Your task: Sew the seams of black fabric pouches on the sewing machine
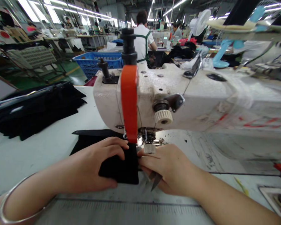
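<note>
A black fabric piece lies under the sewing machine's needle area, its right edge in line with the presser foot. My left hand rests on it, fingers and thumb spread apart in an arch. Close to the fabric's right edge is my right hand, its fingers curled. From beneath that palm sticks the pointed metal blade of what look like thread snips; their handle is hidden. The white sewing machine has an orange guard strip that partly hides the needle.
A stack of black fabric pieces lies on the table at left. Behind the machine stand a blue plastic basket and a seated person in white. Ruler markings run along the table's front.
</note>
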{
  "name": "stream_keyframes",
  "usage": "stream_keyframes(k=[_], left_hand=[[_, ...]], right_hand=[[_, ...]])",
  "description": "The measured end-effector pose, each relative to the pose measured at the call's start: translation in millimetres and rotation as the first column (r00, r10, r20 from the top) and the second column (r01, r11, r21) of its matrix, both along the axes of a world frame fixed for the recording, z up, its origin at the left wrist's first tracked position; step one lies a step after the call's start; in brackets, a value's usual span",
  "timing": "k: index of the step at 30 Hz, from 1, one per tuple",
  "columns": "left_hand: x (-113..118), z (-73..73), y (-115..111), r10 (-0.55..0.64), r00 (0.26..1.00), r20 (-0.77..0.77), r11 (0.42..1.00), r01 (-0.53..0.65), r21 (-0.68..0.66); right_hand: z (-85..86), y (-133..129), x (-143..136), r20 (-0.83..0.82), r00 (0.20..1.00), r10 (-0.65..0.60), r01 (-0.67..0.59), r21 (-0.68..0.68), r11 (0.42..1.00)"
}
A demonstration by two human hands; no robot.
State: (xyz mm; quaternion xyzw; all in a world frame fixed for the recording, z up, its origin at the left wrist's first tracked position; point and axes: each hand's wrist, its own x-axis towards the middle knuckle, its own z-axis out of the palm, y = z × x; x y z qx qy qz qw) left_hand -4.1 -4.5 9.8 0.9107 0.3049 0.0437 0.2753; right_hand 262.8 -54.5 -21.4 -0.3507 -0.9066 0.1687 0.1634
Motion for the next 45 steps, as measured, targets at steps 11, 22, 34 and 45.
stream_keyframes(k=[11,22,34,45], left_hand=[[-1.5,-9.4,-7.8,-0.117,0.993,0.03,0.963,0.105,0.25],[12.2,-13.9,-9.1,0.164,0.975,0.151,0.951,-0.197,0.24],[22.6,-31.8,-16.7,-0.027,0.997,0.074,0.907,-0.007,0.42],[21.9,-26.7,-11.7,-0.082,0.996,0.046,0.914,0.057,0.401]], right_hand=[[2.5,0.7,-0.3,0.024,1.0,-0.014,0.014,0.002,1.0],[3.6,-4.9,-18.1,0.266,0.957,-0.118,0.113,0.034,0.993],[-4.1,0.7,-9.6,0.065,0.952,-0.298,0.276,0.231,0.933],[-5.0,15.2,-19.2,0.304,0.845,-0.441,0.385,0.227,0.894]])
